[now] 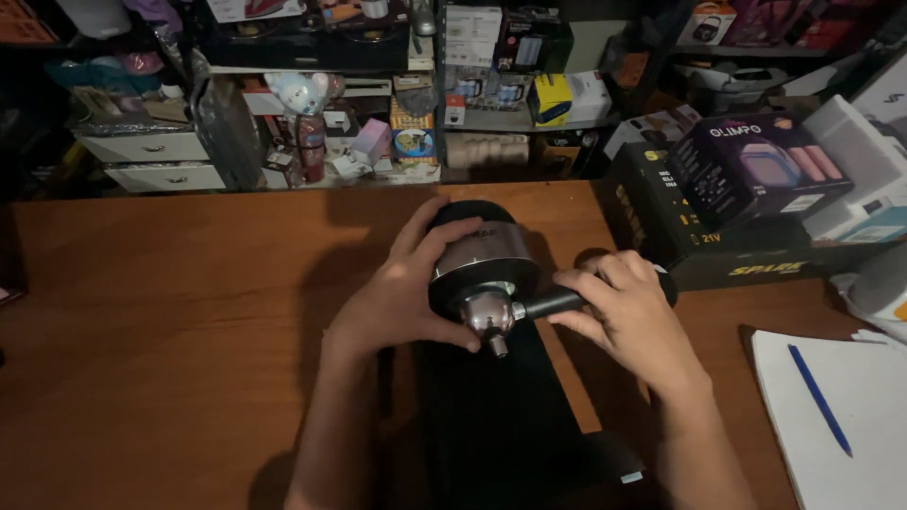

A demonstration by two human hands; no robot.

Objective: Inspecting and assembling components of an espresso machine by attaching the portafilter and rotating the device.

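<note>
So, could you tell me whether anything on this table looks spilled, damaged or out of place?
Nothing stands out. The left hand steadies the black and silver coffee machine while the right hand grips its black filter-holder handle. The blue pen lies flat on the white paper; the brown wooden table shows no spills.

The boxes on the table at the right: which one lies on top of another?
The dark box with a purple backpack picture lies on top, tilted; the black box with yellow lettering beneath it rests directly on the wooden table.
</note>
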